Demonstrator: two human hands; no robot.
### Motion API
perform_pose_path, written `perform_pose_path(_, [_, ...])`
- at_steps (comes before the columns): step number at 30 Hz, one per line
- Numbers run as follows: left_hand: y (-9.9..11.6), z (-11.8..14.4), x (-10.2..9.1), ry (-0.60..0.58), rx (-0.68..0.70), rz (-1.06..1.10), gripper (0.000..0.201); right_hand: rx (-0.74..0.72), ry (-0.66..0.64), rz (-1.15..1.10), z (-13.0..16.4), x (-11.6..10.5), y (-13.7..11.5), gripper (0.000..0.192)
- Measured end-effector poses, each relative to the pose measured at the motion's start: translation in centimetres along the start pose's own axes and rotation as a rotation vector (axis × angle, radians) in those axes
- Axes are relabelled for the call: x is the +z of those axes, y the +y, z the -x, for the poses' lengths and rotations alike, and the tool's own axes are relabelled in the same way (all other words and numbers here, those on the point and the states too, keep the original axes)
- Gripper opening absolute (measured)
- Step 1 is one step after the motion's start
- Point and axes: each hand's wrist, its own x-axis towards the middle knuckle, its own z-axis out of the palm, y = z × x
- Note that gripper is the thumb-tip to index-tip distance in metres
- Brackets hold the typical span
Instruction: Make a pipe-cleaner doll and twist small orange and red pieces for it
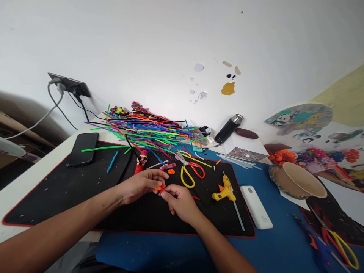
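- Head view: a small orange-and-red craft piece, partly hidden by fingertips, is pinched between the left hand and right hand over the black desk mat.
- Yellow-handled scissors and a yellow glue gun lie just beside; a heap of coloured pipe cleaners lies behind.

We are at a home craft desk: a far heap of coloured pipe cleaners, scissors, a glue gun, paper flowers at right.

I see a yellow plastic glue gun, a black red-edged rubber mat, yellow-and-red-handled steel scissors, and a blue bench.
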Motion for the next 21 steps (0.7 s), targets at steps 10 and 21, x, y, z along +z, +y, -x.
perform_pose_path(10, [0.02,-0.26,0.3,0.056,0.031,-0.05,0.04,0.017,0.066,-0.041,-0.46,-0.44,-0.12,0.04])
perform_pose_path(21, [-0.4,-0.7,0.73,0.096,0.074,-0.259,0.047,-0.012,0.117,-0.026,-0.85,-0.42,-0.15,0.036])
